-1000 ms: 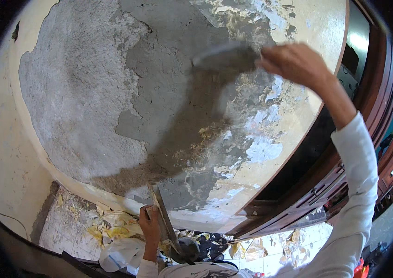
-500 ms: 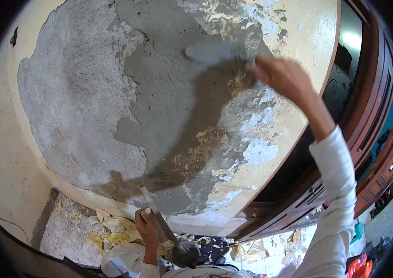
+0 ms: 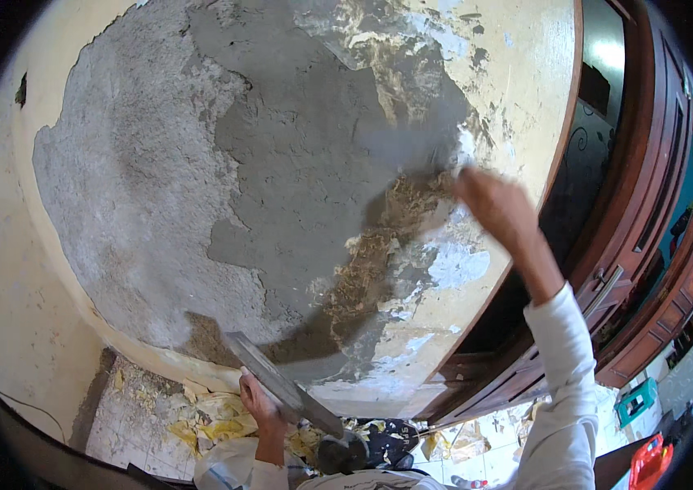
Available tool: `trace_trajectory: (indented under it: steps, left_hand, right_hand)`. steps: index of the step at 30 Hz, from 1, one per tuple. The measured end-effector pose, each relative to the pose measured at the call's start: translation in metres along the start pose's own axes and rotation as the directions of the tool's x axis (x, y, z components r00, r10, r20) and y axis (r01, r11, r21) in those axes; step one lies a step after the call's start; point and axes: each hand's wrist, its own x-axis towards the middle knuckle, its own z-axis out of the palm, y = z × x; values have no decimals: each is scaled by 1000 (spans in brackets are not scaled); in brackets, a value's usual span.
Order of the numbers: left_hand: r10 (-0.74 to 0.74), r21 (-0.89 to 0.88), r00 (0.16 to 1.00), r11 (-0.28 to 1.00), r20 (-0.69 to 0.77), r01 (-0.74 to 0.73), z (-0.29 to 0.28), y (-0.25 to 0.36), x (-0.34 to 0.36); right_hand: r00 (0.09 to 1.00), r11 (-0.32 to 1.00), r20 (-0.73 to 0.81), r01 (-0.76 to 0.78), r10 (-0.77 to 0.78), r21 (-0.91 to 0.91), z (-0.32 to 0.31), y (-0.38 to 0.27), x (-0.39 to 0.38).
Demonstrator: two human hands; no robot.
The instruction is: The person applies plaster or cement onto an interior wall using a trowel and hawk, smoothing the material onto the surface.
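My right hand (image 3: 495, 204), smeared by motion, is closed on the handle of a plastering trowel. The trowel's grey blade (image 3: 412, 145) is a blur over the wet plaster (image 3: 289, 155), near its ragged right border; I cannot tell whether it touches the wall. Low down near the wall's foot, my left hand (image 3: 261, 400) grips a long, flat grey mortar board (image 3: 285, 382), seen nearly edge-on and tilted. The board's grip and whatever lies on its top are hard to see. Rougher, paler plaster (image 3: 134, 188) covers the wall on the left.
Peeling cream paint (image 3: 461, 265) and bare brown patches border the plaster on the right. Beyond stands a brown wooden door (image 3: 608, 278). Paint flakes and yellow sheeting (image 3: 211, 425) litter the tiled floor. A dark rounded thing (image 3: 340, 454) lies below the board.
My right hand and the trowel have swept downward along the plaster's right side, the blade shifting rightward too. The mortar board shows more of its flat face. The view has shifted slightly.
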Motion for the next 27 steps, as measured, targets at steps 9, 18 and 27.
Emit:
trace_trajectory:
  steps: [9,18,27]
  left_hand:
    - [-156,-230,985,958,69,168,3,25,-7]
    - [-276,-249,960,927,47,279,11,9,-9]
    - [-275,-176,960,944,54,281,5,9,-8]
  right_hand:
    - [985,982,21,174,-173,-79,-9,-31,32]
    - [977,964,-123,141,-172,-226,-62,-28,207]
    - [962,954,-86,242,-260,-179,-34,-12,136]
